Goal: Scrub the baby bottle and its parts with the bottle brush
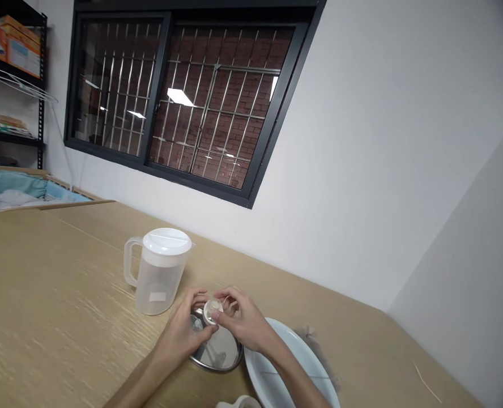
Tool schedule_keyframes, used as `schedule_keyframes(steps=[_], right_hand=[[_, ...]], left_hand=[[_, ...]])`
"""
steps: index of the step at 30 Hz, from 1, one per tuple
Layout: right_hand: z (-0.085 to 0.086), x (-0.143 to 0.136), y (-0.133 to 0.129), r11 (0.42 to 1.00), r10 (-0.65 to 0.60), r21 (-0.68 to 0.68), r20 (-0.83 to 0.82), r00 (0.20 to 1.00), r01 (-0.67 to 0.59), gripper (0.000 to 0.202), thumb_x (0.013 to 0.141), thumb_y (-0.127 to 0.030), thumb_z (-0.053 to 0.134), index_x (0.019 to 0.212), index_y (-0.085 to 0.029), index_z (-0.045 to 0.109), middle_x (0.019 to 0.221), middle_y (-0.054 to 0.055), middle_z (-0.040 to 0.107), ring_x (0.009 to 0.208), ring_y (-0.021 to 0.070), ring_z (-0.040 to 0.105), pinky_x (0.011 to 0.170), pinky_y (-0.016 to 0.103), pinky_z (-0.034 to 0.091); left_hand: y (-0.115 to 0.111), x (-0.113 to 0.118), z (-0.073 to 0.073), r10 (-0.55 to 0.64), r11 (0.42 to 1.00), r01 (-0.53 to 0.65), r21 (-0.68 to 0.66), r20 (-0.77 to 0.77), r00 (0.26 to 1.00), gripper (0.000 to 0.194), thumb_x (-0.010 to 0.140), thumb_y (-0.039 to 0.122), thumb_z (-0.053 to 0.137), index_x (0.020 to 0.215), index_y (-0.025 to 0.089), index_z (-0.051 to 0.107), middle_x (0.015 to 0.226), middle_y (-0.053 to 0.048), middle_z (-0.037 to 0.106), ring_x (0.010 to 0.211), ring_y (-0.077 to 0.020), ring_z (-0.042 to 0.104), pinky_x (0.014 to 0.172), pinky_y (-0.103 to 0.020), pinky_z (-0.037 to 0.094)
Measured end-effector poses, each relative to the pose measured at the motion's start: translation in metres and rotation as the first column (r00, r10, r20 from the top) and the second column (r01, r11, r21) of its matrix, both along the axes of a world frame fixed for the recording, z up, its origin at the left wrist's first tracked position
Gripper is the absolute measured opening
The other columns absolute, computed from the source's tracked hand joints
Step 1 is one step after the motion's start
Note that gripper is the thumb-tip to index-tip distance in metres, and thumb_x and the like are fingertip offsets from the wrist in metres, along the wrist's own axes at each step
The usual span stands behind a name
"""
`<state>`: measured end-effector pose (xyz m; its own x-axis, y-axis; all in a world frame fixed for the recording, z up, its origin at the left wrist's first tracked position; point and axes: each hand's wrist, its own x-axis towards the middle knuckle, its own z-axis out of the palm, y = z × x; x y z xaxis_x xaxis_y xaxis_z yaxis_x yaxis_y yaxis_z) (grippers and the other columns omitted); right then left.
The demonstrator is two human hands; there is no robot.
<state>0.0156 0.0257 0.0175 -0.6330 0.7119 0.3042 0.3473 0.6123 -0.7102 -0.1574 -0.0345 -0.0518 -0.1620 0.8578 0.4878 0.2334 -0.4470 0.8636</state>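
Both hands meet over a round, shallow metal dish. Between them is a small round white object, lidlike, with a pale, partly see-through centre; its exact kind is unclear. My left hand curls its fingers and thumb around the near left side of it. From the other side my right hand presses its thumb onto the face, fingers bent behind. Something clear and small shows in the dish beside my left hand. The dish's polished inside carries reflections.
A clear plastic pitcher with a white lid stands left of the hands. The large pale plate lies under my right forearm. A white cup-like thing is cut off at the bottom edge. Behind the wooden table rises a white wall.
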Motion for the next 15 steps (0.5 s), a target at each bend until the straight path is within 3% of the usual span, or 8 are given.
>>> schedule_keyframes(steps=[6, 10, 15], right_hand=[[-0.0010, 0.0033, 0.0004, 0.999, 0.004, -0.031, 0.011, 1.000, -0.004, 0.032, 0.076, -0.027, 0.072, 0.107, -0.020, 0.068, 0.096, 0.004, 0.061, 0.086, 0.0193, 0.058, 0.079, 0.033, 0.046], [-0.0003, 0.0039, -0.0020, 0.995, 0.037, -0.090, -0.011, 0.999, -0.038, 0.038, 0.074, -0.024, 0.073, 0.112, -0.024, 0.069, 0.107, 0.005, 0.060, 0.093, 0.0193, 0.059, 0.081, 0.033, 0.047], [0.0022, 0.0076, -0.0082, 0.974, 0.045, -0.218, -0.095, 0.994, -0.065, 0.046, 0.073, -0.034, 0.079, 0.116, -0.023, 0.069, 0.113, 0.007, 0.062, 0.090, 0.0183, 0.062, 0.076, 0.031, 0.051]], left_hand=[[-0.0015, -0.0005, 0.0041, 0.010, 1.000, -0.010, -0.006, -0.029, 1.000, 0.055, 0.074, 0.018, 0.074, 0.121, 0.023, 0.046, 0.117, -0.010, 0.071, 0.110, -0.0257, 0.069, 0.099, -0.043, 0.054], [-0.0029, 0.0002, 0.0049, 0.043, 0.999, -0.042, 0.014, -0.053, 0.998, 0.051, 0.074, 0.016, 0.073, 0.119, 0.024, 0.051, 0.119, -0.010, 0.071, 0.112, -0.0268, 0.069, 0.098, -0.044, 0.055], [-0.0020, -0.0031, 0.0043, 0.098, 0.993, -0.095, 0.067, -0.041, 0.994, 0.055, 0.073, 0.017, 0.075, 0.122, 0.024, 0.051, 0.117, -0.009, 0.072, 0.111, -0.0264, 0.069, 0.098, -0.043, 0.055]])
